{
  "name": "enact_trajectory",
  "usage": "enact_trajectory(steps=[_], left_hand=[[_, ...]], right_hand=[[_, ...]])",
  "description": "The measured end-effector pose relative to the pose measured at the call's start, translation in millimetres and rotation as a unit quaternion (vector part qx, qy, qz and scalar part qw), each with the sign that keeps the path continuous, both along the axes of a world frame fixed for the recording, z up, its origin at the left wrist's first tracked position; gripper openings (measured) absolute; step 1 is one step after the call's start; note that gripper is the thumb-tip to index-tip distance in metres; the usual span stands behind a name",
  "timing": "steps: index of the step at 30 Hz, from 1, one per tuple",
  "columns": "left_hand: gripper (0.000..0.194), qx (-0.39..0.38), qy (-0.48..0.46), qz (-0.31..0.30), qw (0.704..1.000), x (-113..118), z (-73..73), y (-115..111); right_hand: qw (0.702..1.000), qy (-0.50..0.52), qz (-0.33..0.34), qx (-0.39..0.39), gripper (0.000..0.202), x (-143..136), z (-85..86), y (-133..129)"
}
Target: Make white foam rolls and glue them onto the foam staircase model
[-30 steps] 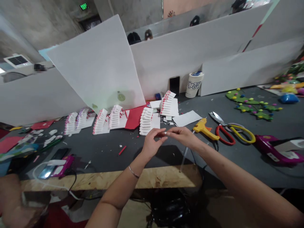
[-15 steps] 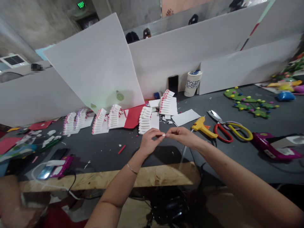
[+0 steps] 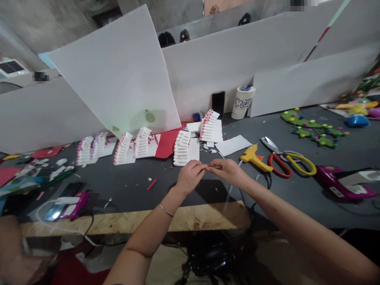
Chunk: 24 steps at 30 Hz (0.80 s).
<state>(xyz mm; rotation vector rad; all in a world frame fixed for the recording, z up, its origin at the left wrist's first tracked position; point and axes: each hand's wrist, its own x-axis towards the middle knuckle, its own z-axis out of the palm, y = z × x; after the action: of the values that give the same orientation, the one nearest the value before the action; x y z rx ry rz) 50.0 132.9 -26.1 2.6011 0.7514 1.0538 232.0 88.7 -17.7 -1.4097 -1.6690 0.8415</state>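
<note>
My left hand [image 3: 191, 177] and my right hand [image 3: 225, 171] meet fingertip to fingertip above the front of the dark table. Both are closed in a pinch; whatever sits between the fingers is hidden. Just behind my left hand, a fanned row of white round-ended sticks [image 3: 181, 149] lies on white card. A similar row with red-marked ends [image 3: 209, 126] is farther back. To the right of my right hand rest a yellow glue gun [image 3: 255, 158] and a blank white card [image 3: 233, 145].
Scissors with red and yellow handles [image 3: 279, 160] and a purple device [image 3: 334, 183] lie right. More stick rows [image 3: 123, 149] and a red card [image 3: 166, 143] stretch left. A paper cup [image 3: 242, 103] and phone [image 3: 218, 103] stand at the back. Another person's arm [image 3: 12, 249] shows lower left.
The small white piece seen between my fingertips earlier is now hidden. My left fingers have closed in more, and the left hand has turned slightly. The camera view has shifted a little.
</note>
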Motion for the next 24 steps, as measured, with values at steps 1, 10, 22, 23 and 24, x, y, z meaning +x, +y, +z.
enact_trajectory(steps=[1, 10, 22, 23, 24], left_hand=[[0.016, -0.042, -0.041, -0.008, 0.998, 0.3, 0.7, 0.2], [0.027, -0.299, -0.238, -0.081, 0.920, 5.3, -1.6, 0.9], [0.011, -0.089, -0.125, -0.068, 0.986, -3.8, 2.1, 2.3], [0.011, -0.062, -0.105, -0.069, 0.990, -4.8, 1.1, 3.6], [0.012, -0.035, -0.085, -0.071, 0.993, -5.7, -0.1, 4.9]], right_hand=[[1.000, 0.029, -0.002, -0.005, 0.039, 0.4, 3.1, -0.2], [0.954, 0.268, 0.053, -0.125, 0.047, -8.3, 13.0, -5.7], [0.973, 0.175, 0.087, -0.126, 0.046, 3.6, 7.7, -0.8], [0.977, 0.159, 0.087, -0.115, 0.044, 5.1, 7.5, -0.6], [0.980, 0.144, 0.085, -0.106, 0.043, 6.1, 7.1, -0.4]])
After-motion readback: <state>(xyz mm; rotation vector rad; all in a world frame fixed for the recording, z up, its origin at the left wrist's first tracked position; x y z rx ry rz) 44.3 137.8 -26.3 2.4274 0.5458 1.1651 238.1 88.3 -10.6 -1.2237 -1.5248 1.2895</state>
